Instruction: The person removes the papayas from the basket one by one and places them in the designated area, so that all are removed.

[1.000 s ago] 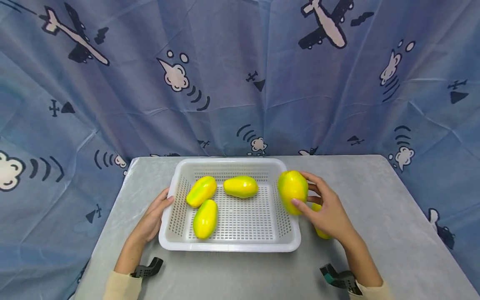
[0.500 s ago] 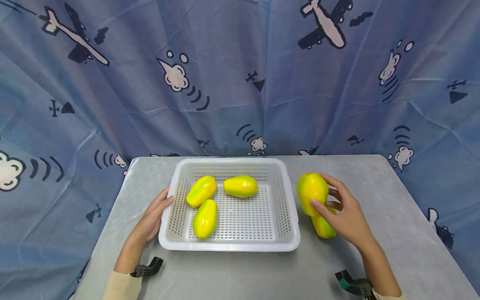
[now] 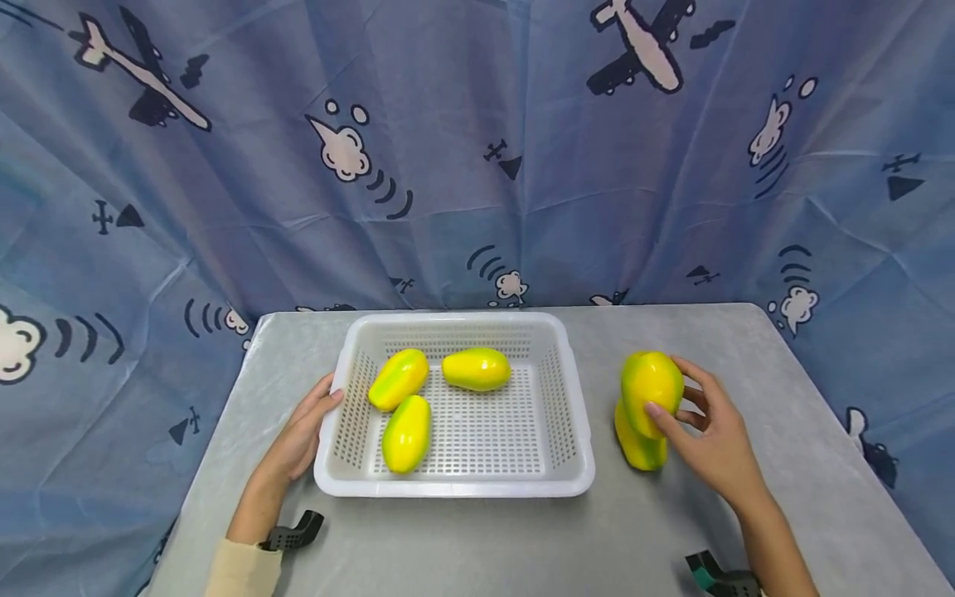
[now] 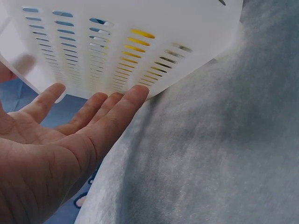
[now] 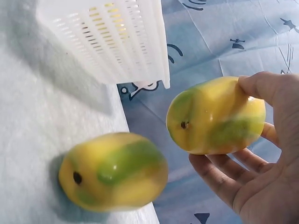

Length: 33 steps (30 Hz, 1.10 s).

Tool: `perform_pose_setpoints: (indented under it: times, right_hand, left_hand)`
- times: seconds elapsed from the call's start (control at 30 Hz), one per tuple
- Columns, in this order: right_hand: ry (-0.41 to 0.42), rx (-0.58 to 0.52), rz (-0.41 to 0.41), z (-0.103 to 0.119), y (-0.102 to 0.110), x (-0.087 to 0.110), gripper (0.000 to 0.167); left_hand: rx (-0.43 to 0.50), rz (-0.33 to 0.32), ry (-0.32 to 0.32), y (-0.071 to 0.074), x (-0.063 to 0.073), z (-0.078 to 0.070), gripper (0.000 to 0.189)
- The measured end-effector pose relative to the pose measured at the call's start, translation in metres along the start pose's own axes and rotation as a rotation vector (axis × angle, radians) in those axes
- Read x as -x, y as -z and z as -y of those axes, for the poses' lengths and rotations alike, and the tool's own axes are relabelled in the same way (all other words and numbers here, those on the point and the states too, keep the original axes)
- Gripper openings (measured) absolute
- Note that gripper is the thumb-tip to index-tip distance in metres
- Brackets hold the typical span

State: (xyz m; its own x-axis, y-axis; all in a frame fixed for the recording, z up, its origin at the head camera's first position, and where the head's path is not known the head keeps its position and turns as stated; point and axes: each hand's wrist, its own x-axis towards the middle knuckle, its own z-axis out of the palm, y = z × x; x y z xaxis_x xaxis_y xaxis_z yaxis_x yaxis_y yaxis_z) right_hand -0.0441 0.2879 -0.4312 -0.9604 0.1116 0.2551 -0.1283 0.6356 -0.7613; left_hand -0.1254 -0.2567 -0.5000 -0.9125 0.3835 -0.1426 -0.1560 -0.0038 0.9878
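My right hand (image 3: 712,439) holds a yellow-green papaya (image 3: 652,390) right of the white plastic basket (image 3: 455,487). Thumb and fingers grip its side, and it is lifted off the table. Below it, a second papaya (image 5: 114,172) lies on the table, partly hidden in the head view. The basket has three more: one at the left (image 3: 399,379), one at the front left (image 3: 406,435) and one at the back (image 3: 476,369). At the basket's left side my left hand (image 3: 298,435) steadies it, thumb at the rim and extended fingers (image 4: 112,119) against the slotted outer wall.
The grey-covered table (image 3: 477,547) ends at the back against a blue curtain (image 3: 448,166) printed with planes and clouds. Black wrist devices (image 3: 294,532) sit on both forearms.
My right hand has moved right with the papaya, from over the basket's right rim to above the other papaya on the table. The left hand and basket stay put.
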Motion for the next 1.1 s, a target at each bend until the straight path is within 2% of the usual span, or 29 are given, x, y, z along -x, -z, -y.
perform_pose_setpoints:
  times: [0.17,0.33,0.67,0.87,1.1]
  right_hand:
    - [0.01,-0.005,-0.018,-0.006,0.004,0.003,0.074]
    - [0.01,0.008,-0.024,-0.012,0.007,0.006,0.074]
    - [-0.035,0.032,-0.03,-0.02,0.013,0.009,0.074]
    - [-0.091,0.062,-0.033,-0.022,0.017,0.013,0.074]
    - [-0.116,0.077,-0.054,-0.031,0.022,0.017,0.071]
  left_hand:
    - [-0.015,0.003,0.0,0.001,0.0,0.0,0.066]
    - [0.008,-0.001,0.002,0.001,0.0,-0.001,0.065]
    - [0.002,-0.021,0.017,-0.001,-0.001,-0.002,0.066]
    - [0.003,-0.009,0.006,0.0,-0.001,-0.001,0.065]
    - [0.003,-0.007,0.007,-0.001,-0.002,-0.001,0.065]
